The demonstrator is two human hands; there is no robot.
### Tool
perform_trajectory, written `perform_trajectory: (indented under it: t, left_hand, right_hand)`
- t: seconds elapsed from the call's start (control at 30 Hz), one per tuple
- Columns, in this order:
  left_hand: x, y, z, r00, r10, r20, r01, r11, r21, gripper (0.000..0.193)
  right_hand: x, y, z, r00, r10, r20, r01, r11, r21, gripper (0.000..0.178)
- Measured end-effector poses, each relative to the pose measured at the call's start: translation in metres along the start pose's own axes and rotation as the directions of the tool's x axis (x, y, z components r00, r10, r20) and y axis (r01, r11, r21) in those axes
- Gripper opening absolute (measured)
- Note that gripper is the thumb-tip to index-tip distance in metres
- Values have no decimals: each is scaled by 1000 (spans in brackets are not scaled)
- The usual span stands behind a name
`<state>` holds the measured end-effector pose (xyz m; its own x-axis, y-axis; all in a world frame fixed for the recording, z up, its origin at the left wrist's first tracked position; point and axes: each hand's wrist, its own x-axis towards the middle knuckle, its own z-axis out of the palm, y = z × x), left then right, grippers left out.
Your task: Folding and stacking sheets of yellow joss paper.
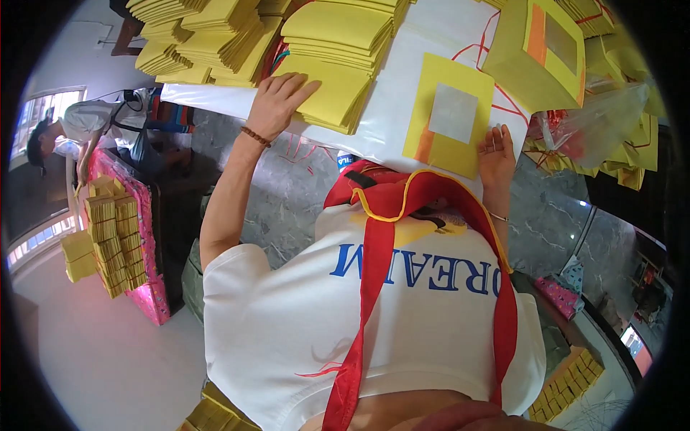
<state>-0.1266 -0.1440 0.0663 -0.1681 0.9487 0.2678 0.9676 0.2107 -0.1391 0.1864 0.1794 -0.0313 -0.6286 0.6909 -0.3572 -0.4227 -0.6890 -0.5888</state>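
My left hand (279, 100), a beaded bracelet on its wrist, lies on the near left edge of a stack of yellow paper sheets (330, 86), fingers apart. My right hand (497, 154) is palm up with its fingers loosely extended, at the right edge of a single yellow sheet (424, 90). This sheet has a silver rectangle (453, 113) and an orange strip (424, 144) and lies flat on the white-covered table (392, 108). Whether my right thumb touches the sheet's underside I cannot tell.
A thick yellow stack with orange and silver panels (528, 54) stands at the far right, with red string (480, 47) beside it. More yellow bundles (215, 36) fill the far left. At left, a person (90, 118) works by a pink-covered table (154, 287) holding yellow bundles.
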Motion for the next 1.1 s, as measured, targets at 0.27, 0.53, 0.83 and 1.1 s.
perform_trajectory:
  t: [0.27,0.53,0.83,1.1]
  left_hand:
    - [-10,6,8,976,-89,201,88,996,16,58]
    - [-17,12,10,961,-89,263,92,996,1,77]
    - [14,20,-39,979,0,204,15,997,-70,77]
    - [72,149,15,990,136,-43,-132,756,-641,45]
  right_hand:
    - [0,4,0,998,-1,-55,-1,999,-35,27]
    - [-1,0,9,994,-15,-113,7,997,-71,27]
    - [-20,-15,4,986,-108,-129,67,956,-287,28]
    - [-34,-5,21,988,-112,-107,36,839,-544,30]
